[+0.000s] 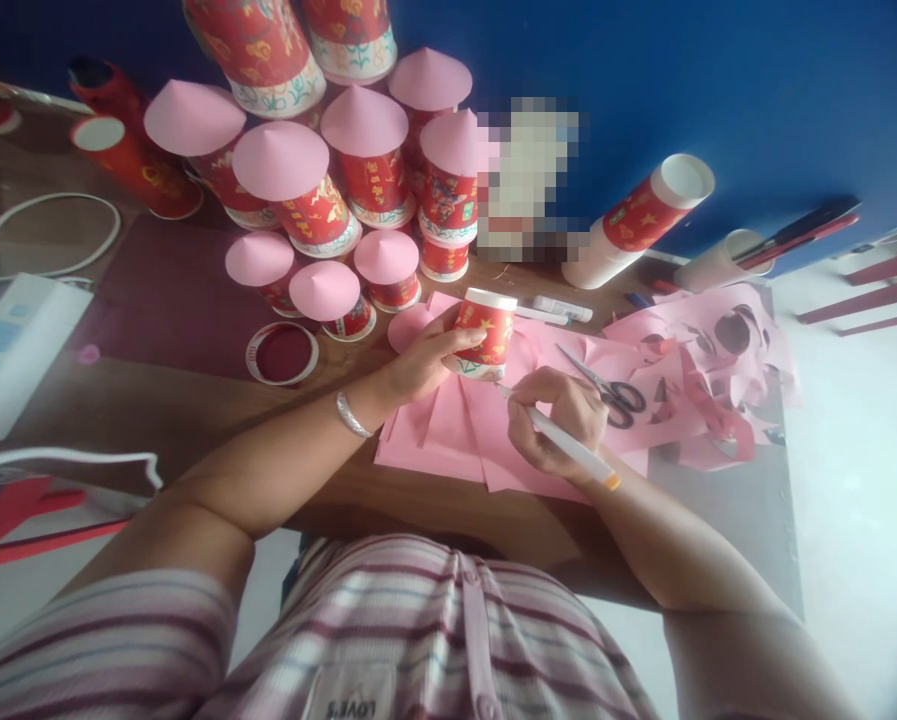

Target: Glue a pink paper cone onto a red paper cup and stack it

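In the head view, which I watch from far away, the left hand [445, 352] has its grip closed around the side of a red cup [495, 338], held above the pink paper [448, 430]. The right hand [557, 418] has its grip clamped on a white pen [574, 448]; I see the tip just beside the cup's lower edge, but I cannot tell if it touches. Near this hand lie scissors [602, 386]. Farther left, pink cones [279, 160] top red cylinders [377, 185] on the tabletop [433, 508].
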{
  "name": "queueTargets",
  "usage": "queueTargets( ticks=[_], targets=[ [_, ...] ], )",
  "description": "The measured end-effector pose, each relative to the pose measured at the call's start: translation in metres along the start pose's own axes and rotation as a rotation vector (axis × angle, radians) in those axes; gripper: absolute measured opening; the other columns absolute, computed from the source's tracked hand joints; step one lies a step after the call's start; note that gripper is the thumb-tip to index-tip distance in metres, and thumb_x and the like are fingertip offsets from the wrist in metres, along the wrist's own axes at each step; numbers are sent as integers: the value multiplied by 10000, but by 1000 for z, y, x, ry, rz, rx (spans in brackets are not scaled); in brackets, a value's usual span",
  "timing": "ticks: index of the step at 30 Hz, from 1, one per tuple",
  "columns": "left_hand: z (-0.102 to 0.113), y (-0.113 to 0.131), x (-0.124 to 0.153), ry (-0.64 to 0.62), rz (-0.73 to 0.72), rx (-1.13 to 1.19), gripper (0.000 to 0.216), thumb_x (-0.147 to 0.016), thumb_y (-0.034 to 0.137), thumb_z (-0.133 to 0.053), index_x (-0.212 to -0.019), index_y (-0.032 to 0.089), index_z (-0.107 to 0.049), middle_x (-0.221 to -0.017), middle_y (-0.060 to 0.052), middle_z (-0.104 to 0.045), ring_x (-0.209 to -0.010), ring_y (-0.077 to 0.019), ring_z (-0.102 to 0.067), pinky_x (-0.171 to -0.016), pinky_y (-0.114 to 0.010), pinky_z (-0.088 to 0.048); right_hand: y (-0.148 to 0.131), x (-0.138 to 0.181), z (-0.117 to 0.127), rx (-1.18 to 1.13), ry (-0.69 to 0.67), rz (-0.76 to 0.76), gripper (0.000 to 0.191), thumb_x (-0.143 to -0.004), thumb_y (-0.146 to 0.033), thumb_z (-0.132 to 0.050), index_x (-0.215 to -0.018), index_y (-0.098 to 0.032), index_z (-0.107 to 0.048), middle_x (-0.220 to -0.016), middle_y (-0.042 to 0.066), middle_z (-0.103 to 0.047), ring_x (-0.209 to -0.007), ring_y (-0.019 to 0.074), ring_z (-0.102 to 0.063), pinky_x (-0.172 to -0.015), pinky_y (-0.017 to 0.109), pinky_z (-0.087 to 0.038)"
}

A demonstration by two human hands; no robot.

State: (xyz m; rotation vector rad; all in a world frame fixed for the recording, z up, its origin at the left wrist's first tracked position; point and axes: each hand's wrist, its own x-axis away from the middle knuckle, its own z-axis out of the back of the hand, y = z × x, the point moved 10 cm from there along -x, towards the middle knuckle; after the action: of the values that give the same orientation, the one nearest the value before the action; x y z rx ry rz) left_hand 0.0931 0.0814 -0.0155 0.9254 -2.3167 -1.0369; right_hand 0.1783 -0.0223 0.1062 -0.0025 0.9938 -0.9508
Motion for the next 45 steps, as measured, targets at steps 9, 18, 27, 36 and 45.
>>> queueTargets(
  ticks=[9,18,27,36,45],
  targets=[
    [1,-1,0,4,6,-2,468,-827,402,-823,-1199,191,-634,-1082,-62,-726,-930,-226,-734,-807,-386,-641,-4,0,-3,4,1,43,187,-886,-85,-603,-944,-252,-544,-692,-44,-638,-548,126,-615,-524,253,-509],
    [-2,0,1,15,15,-14,442,-845,393,-811,-1197,204,-622,-1087,-65,-734,-947,-223,-732,-850,-396,-637,-4,-1,-7,-16,-18,40,174,-901,-84,-598,-938,-247,-551,-703,-41,-637,-554,124,-613,-507,248,-494],
    [-2,0,1,23,10,-26,465,-837,410,-816,-1202,200,-618,-1087,-59,-722,-952,-222,-729,-846,-400,-645,-3,0,-9,-13,-31,42,181,-900,-79,-599,-934,-247,-541,-707,-42,-633,-562,120,-616,-516,241,-499],
    [-4,3,1,14,-8,-39,471,-836,419,-822,-1200,192,-627,-1081,-73,-733,-942,-232,-730,-822,-392,-632,-1,-1,-8,-13,-20,32,202,-879,-62,-604,-939,-247,-551,-712,-43,-635,-556,120,-607,-523,237,-495],
    [3,-1,-1,30,-25,-46,435,-830,378,-829,-1180,189,-651,-1089,-57,-731,-1023,-227,-719,-914,-379,-581,0,-2,-7,17,-27,13,186,-893,-79,-606,-929,-255,-557,-718,-43,-660,-573,122,-648,-526,241,-501]
  ],
)
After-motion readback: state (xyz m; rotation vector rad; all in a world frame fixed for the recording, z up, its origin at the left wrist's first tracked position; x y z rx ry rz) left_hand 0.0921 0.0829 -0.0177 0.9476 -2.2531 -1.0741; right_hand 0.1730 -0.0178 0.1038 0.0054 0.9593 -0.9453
